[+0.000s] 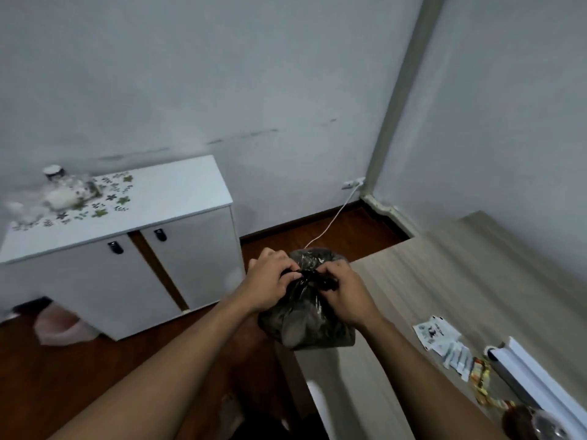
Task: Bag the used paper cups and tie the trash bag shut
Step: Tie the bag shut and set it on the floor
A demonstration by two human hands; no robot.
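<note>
A: Bag (305,319) position?

B: It sits at the left corner of the table (444,274), partly overhanging the edge above the brown floor (79,376). The film is dark and semi-transparent. Pale shapes show through the lower half; whether they are cups cannot be confirmed.

A: Neck condition?

B: Gathered and twisted into a dark bunch at the top, between the two hands. Whether a knot is complete cannot be determined.

A: Left hand (270,281)?

B: Fingers curled and clamped on the twisted neck from the left side.

A: Right hand (343,293)?

B: Fingers curled and clamped on the same bunch from the right side. The two hands nearly meet over the neck.

A: Other items on the table?

B: White sachets (444,344) lie right of the bag, well apart from it. A white box (540,382) runs along the right edge, with coloured wrappers (482,382) just beside it.

A: Surroundings?

B: A white cabinet (127,242) with two doors stands left of the bag, against the wall. A blurred jar (54,173) and leaf-patterned decals occupy its top. A white cable (333,220) runs from a wall socket down toward the bag.
</note>
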